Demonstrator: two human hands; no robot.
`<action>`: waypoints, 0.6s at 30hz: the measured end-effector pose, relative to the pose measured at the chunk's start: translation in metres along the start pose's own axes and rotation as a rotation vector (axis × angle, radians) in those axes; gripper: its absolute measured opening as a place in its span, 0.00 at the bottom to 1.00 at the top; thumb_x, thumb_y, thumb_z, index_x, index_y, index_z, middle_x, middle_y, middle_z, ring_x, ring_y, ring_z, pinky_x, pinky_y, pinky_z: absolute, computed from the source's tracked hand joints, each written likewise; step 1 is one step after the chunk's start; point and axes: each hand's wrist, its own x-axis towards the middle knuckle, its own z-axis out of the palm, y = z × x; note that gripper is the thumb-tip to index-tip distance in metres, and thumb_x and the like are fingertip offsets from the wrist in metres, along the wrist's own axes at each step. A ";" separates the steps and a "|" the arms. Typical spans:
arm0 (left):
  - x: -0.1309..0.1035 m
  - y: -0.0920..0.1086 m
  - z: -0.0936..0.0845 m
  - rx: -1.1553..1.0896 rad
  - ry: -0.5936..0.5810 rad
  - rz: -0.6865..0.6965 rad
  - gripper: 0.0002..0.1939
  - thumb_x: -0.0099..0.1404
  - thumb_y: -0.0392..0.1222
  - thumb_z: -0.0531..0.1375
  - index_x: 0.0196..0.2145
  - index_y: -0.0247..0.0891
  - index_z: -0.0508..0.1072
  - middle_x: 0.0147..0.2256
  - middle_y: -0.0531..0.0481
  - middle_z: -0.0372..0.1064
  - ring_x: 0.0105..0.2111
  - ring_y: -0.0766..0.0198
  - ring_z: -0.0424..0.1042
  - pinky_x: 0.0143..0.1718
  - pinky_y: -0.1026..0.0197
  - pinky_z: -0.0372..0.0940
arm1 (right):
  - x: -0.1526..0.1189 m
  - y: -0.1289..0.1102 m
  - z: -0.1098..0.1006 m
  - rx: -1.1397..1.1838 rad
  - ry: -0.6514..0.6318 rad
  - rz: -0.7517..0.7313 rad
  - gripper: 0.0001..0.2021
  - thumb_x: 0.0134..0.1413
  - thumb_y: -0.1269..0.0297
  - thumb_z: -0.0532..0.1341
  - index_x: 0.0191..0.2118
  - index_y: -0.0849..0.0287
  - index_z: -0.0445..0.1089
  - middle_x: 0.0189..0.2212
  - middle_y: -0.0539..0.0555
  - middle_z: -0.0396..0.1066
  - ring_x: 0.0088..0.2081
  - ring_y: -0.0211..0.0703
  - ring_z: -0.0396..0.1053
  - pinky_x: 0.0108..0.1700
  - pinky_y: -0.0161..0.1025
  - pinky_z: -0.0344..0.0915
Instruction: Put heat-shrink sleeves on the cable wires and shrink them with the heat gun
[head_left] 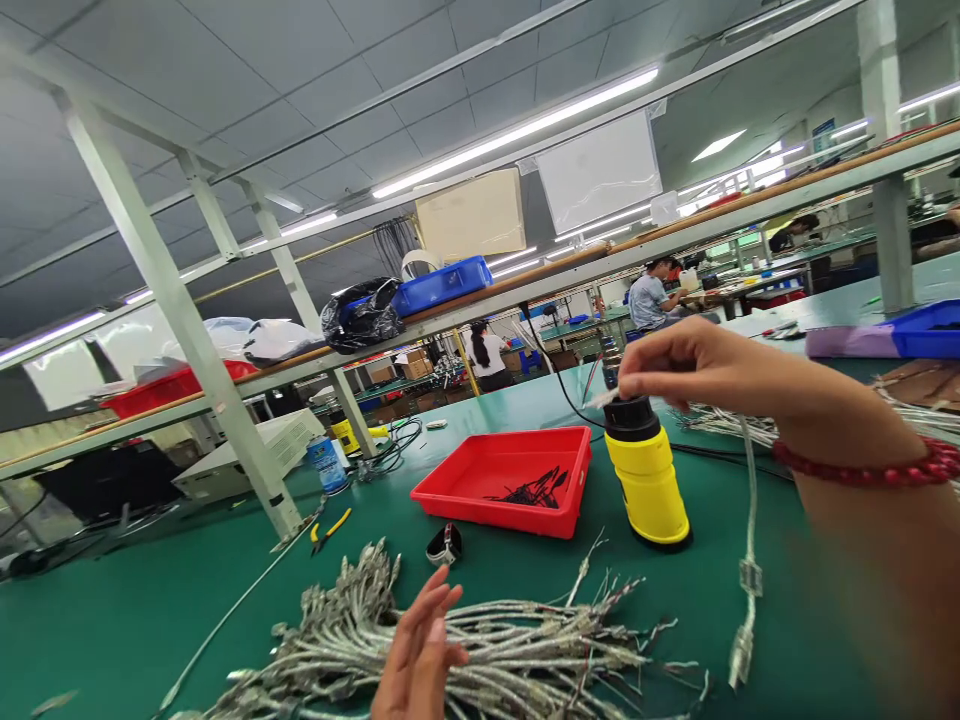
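My right hand (675, 370) pinches a clear-jacketed silvery cable (751, 520) close to its end, over the top of an upright yellow and black heat gun (649, 475). The rest of that cable hangs down to the right, a plug at its lower end. Whether the hand touches the heat gun, I cannot tell. My left hand (424, 650), fingers stretched out and holding nothing, is over a large pile of similar cables (525, 650). Their stripped wire ends point right. Behind the pile, a red tray (465, 500) contains small black pieces.
Yellow-handled cutters (330, 530) and a black strap-like item (444, 545) lie on the green table (97, 620). A blue can (328, 465) stands by the shelf post (180, 330). More cables (731, 425) and a blue bin (926, 330) are at right. Co-workers sit farther back.
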 end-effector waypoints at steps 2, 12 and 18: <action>-0.013 -0.004 0.012 -0.004 -0.082 0.058 0.19 0.46 0.58 0.73 0.29 0.41 0.81 0.44 0.43 0.78 0.39 0.55 0.75 0.27 0.66 0.66 | 0.006 -0.023 0.022 0.100 -0.229 -0.071 0.17 0.62 0.51 0.59 0.31 0.61 0.69 0.21 0.46 0.58 0.23 0.31 0.56 0.23 0.30 0.55; -0.035 -0.042 0.020 -0.304 -0.151 0.109 0.25 0.47 0.68 0.68 0.34 0.47 0.84 0.48 0.40 0.77 0.53 0.40 0.72 0.46 0.48 0.73 | 0.032 -0.049 0.106 0.253 -0.701 -0.117 0.17 0.68 0.59 0.52 0.44 0.65 0.75 0.31 0.51 0.65 0.29 0.31 0.64 0.24 0.23 0.63; -0.045 -0.040 0.004 -0.234 0.111 0.224 0.16 0.58 0.61 0.65 0.36 0.50 0.83 0.48 0.47 0.78 0.59 0.46 0.68 0.56 0.44 0.67 | 0.035 -0.053 0.121 0.412 -0.869 -0.089 0.18 0.67 0.62 0.52 0.52 0.65 0.73 0.32 0.51 0.63 0.29 0.30 0.62 0.22 0.21 0.63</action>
